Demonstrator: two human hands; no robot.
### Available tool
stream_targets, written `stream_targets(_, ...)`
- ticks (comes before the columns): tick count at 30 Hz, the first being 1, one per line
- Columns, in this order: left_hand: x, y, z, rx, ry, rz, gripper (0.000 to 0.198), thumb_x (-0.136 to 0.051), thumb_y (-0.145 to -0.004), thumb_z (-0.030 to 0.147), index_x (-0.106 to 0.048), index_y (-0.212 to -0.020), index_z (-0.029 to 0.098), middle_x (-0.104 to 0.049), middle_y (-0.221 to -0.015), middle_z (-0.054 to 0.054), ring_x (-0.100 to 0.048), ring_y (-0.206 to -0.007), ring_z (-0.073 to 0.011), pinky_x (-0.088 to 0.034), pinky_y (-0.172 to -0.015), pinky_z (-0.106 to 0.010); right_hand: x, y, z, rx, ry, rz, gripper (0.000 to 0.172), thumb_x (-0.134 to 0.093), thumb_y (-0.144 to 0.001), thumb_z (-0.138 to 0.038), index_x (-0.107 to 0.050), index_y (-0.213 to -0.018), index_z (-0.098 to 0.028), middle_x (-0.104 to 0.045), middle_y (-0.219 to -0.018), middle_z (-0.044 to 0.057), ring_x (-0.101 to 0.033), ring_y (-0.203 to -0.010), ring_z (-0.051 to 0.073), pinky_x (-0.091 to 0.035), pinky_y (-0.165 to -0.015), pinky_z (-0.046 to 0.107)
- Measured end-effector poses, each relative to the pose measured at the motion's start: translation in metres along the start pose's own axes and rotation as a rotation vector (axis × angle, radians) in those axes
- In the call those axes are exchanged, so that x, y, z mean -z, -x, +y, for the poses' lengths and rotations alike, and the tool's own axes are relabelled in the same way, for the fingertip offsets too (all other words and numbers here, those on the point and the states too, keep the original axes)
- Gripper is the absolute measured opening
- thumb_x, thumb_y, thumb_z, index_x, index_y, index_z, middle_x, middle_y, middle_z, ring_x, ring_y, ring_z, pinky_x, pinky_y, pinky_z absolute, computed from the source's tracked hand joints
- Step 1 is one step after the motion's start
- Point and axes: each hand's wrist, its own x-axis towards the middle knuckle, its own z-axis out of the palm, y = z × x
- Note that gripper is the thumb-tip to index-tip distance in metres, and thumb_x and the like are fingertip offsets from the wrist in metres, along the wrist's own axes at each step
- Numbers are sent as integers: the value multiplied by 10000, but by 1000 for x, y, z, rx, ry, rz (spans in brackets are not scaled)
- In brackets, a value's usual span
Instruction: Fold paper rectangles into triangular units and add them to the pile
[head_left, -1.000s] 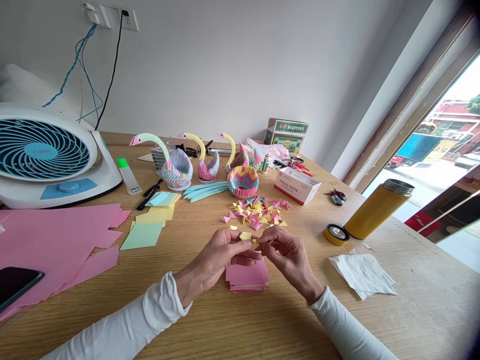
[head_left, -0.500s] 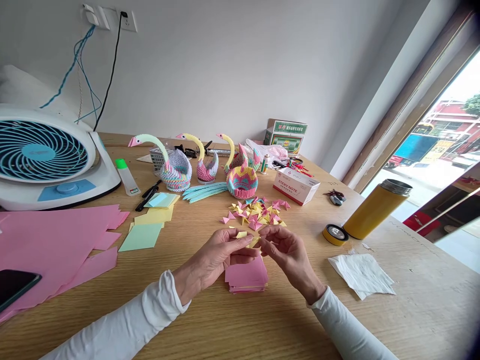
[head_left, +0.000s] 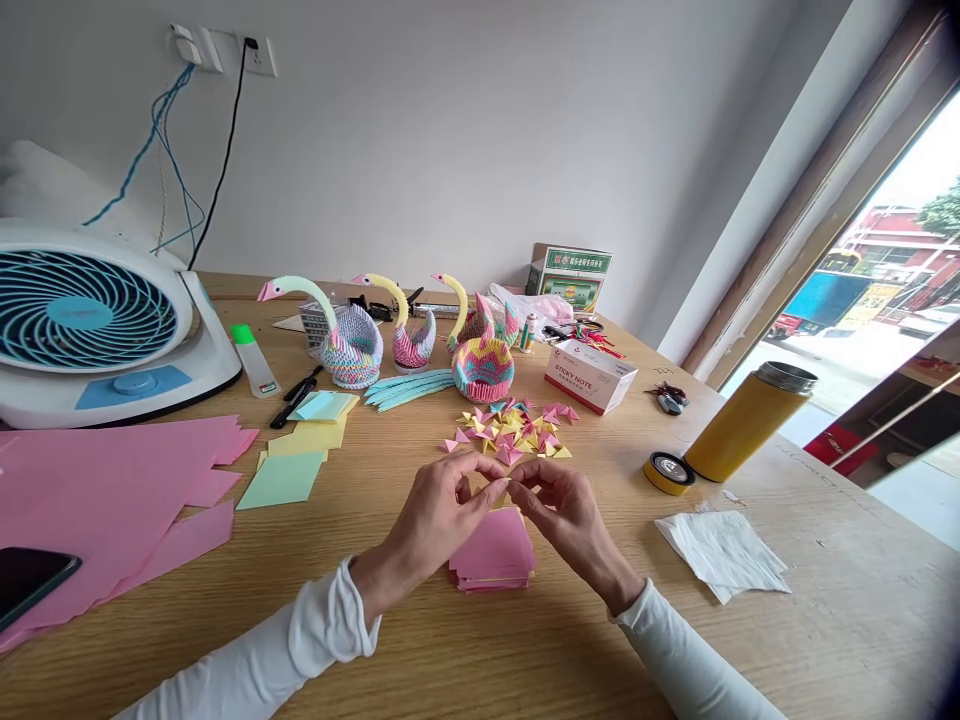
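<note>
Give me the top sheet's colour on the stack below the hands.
Pink; the top sheet shows best in the head view.

Can see only a bit of the small yellow paper. Mostly covered; can't tell fold or full outline. Pinched from both sides, held up over the desk, well in from far and right edges.
</note>
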Motion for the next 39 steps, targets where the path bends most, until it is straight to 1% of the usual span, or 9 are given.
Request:
stream_targets(5, -3, 0, -12, -141, -139, 68, 143, -591, -847, 299, -705, -872, 217, -674, -713, 9, -495, -489, -100, -362, -520, -222, -8, 0, 0, -83, -140, 17, 269, -667, -798, -429, -640, -771, -163, -623, -717, 23, -555, -629, 147, -450, -577, 268)
stream_targets(9, -2, 3, -15, -277, -283, 121, 140, -568, -877, 289, -690, -917, 234, -714, -803, -18, -616, -657, -150, -410, -604, -237, -13, 0, -4, -116, -233, 46, 293, -708, -755, -443, -642, -755, -157, -624, -695, 21, -580, -634, 151, -472, -606, 275)
stream_targets(12, -1, 6, -13, -397, -434, 106, 188, -502, -910, 225, -684, -958, 217, -729, -884, -45, -657, -762, -166, -438, -660, -242, -15, 0, -6, -151, -286, 70, 296, -738, -721, -438, -651, -730, -155, -625, -651, 15, -580, -605, 144, -466, -598, 270)
stream_targets(17, 0, 10, -16, -586, -665, 89, 283, -450, -924, 154, -669, -1099, 196, -737, -981, -73, -673, -728, -174, -441, -623, -258, -17, 1, -6, -179, -370, 90, 294, -760, -698, -429, -657, -691, -154, -617, -605, 3, -556, -566, 128, -452, -585, 259)
stream_targets(23, 2, 12, -21, -692, -711, 62, 363, -423, -919, 94, -604, -1223, 176, -695, -1154, -106, -692, -796, -206, -463, -649, -293, -13, 2, -6, -177, -425, 63, 287, -700, -779, -438, -688, -756, -152, -641, -688, 25, -582, -656, 141, -472, -618, 249)
stream_targets(26, 2, 12, -20, -676, -698, 40, 369, -400, -927, 93, -605, -1221, 181, -678, -1192, -100, -693, -801, -200, -474, -668, -295, -11, 2, -5, -162, -437, 49, 294, -684, -801, -449, -696, -787, -156, -651, -721, 33, -592, -685, 146, -480, -621, 246)
stream_targets(29, 2, 9, -17, -585, -559, 59, 323, -443, -929, 158, -624, -1191, 210, -679, -1173, -85, -682, -883, -194, -492, -732, -280, -11, 1, -3, -150, -421, 67, 305, -700, -784, -462, -699, -769, -157, -645, -694, 24, -586, -653, 138, -474, -594, 238)
stream_targets(35, 5, 0, -12, -443, -325, 164, 183, -529, -898, 254, -707, -926, 221, -655, -1014, -73, -610, -969, -196, -480, -829, -299, -11, 1, -2, -119, -365, 111, 319, -706, -771, -480, -684, -734, -163, -639, -668, 25, -593, -643, 149, -478, -580, 246)
stream_targets(39, 8, -3, -7, -274, -141, 127, 194, -551, -888, 320, -712, -878, 212, -667, -1004, -70, -573, -1033, -226, -433, -923, -346, -11, 0, 0, -107, -344, 117, 318, -699, -782, -476, -680, -747, -160, -636, -682, 32, -594, -651, 149, -486, -573, 244)
